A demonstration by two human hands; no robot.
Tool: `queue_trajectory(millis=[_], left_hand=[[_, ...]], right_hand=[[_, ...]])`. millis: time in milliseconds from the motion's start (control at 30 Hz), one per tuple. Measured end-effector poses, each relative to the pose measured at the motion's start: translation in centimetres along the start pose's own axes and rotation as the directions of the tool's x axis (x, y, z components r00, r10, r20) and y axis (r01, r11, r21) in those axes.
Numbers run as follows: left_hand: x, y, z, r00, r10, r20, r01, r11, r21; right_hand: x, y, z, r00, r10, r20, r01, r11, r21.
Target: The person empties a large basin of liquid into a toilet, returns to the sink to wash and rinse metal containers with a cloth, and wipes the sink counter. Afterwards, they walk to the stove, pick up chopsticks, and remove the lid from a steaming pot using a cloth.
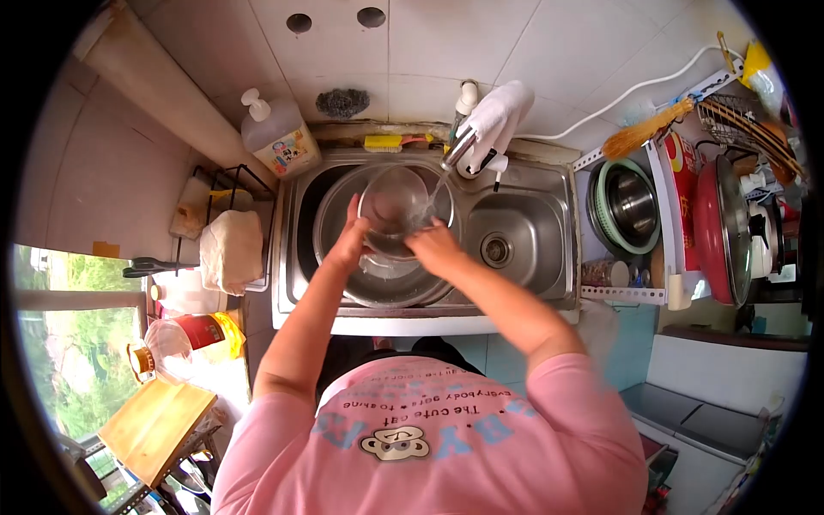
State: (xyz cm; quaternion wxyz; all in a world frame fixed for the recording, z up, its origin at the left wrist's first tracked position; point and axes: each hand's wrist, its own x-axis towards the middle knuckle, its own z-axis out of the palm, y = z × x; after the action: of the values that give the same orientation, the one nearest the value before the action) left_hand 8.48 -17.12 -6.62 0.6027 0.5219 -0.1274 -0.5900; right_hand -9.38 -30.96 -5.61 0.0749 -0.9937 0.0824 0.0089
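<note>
While water runs from the tap [457,148], both hands are at work over the left side of the sink [562,296], and the bowl [390,202] sits up between them, above the wide metal basin [330,257]. The left hand [348,243] has the bowl's left side, its fingers closed in around the edge. Over on the right, the right hand [436,247] is at the near right part of the bowl, fingers bent and close to the stream; whether they pinch the rim or only press on it, I can't tell. Water splashes right beside those fingers.

It looks like a rinse in full flow, judging by the stream and the wet basin below. What the next move calls for is a sure hold on the left, since wet sides could slip, and enough room to turn the bowl without knocking the spout.

Beyond the sink, a yellow brush [384,142] lies along the far ledge, with a pump bottle [279,142] to its left and a white cloth [499,116] draped over the tap.
</note>
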Motion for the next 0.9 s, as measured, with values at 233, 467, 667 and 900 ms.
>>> queue_trajectory(millis=[233, 467, 667, 900], left_hand=[[-4.6, 2.1, 6.5, 0.854, 0.35, 0.384, -0.346, -0.17, 0.923], [-0.9, -2.7, 5.9, 0.955, 0.296, -0.005, -0.293, 0.949, 0.117], [-2.5, -0.6, 7.1, 0.942, 0.287, 0.173, -0.329, 0.889, 0.32], [-2.2, 0.2, 4.9, 0.943, 0.32, 0.088, -0.329, 0.868, 0.372]], right_hand=[[-0.2, 2.8, -7.3, 0.939, -0.201, 0.28, 0.216, 0.976, -0.021], [1.1, -1.2, -6.3, 0.935, 0.07, -0.348, 0.07, 0.924, 0.375], [7.1, 4.2, -7.3, 0.849, 0.456, 0.268, -0.525, 0.661, 0.536], [4.0, -1.9, -5.6, 0.914, 0.264, -0.307, -0.139, 0.917, 0.375]])
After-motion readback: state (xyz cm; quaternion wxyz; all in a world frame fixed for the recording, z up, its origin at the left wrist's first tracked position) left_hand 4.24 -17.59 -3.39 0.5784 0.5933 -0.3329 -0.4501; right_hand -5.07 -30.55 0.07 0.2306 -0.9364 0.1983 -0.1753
